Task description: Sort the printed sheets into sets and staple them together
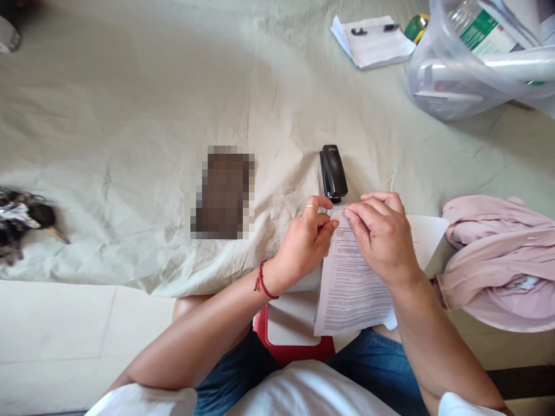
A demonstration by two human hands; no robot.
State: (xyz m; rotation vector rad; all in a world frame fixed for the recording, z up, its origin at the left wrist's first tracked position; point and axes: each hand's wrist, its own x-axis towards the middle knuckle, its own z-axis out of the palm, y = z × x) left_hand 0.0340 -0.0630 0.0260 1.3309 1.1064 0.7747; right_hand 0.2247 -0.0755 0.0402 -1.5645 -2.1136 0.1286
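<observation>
Both hands pinch the top corner of the white printed paper sheets [351, 283]: left hand [303, 242] beside right hand [381, 237]; a black plastic stapler [333, 172] lies just beyond the fingertips.

The sheet [351, 283] was matt printed paper. The stapler [333, 172] looked like glossy black plastic. The bedsheet [173, 115] was wrinkled pale cloth, the garment [498, 254] soft pink fabric, the bag [472, 63] shiny clear plastic.

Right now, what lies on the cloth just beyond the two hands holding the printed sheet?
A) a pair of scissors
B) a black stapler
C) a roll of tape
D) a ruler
B: a black stapler lies on the cloth just past the left hand and right hand, which pinch the top of the printed sheet.
</observation>
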